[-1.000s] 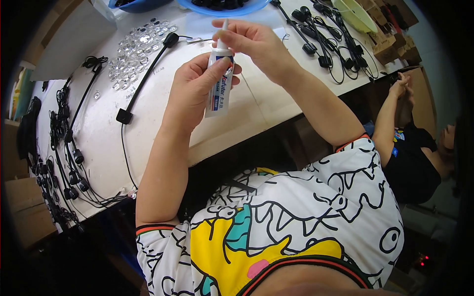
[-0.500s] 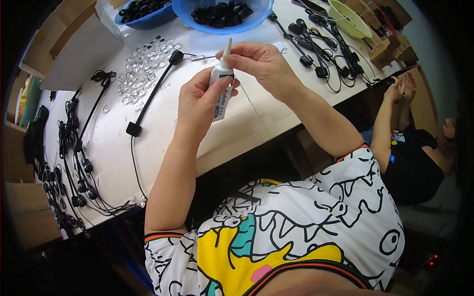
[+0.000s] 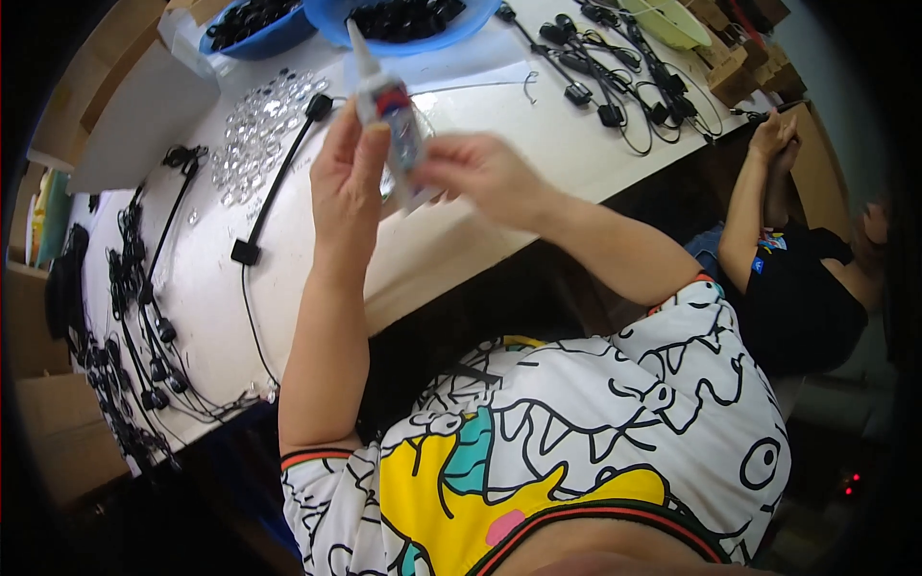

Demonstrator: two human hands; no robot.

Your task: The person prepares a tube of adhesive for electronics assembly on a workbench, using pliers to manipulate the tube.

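Observation:
My left hand (image 3: 344, 192) is wrapped round a small white glue bottle (image 3: 392, 113) with a long pointed nozzle and a red-and-blue label. The bottle is raised above the table with its nozzle up, leaning left. My right hand (image 3: 492, 182) is closed at the bottle's lower part, its fingers blurred and pressed on its side. Left of my hands, a black stick-shaped device (image 3: 280, 182) with a square block at each end lies on the table, its thin cable trailing toward the near edge. Past it are many small clear discs (image 3: 252, 144).
Two blue basins of black parts stand at the back, one nearest the bottle (image 3: 451, 46). Black cabled devices (image 3: 615, 82) lie at the far right, others (image 3: 144, 288) at the left edge. A yellow-green basin (image 3: 672, 27) sits by cardboard blocks. Another person (image 3: 797, 298) sits at right.
My right hand has moved from the nozzle down to the bottle's lower part. My left hand has shifted left and up with the bottle, which now leans left. The whole view has shifted slightly.

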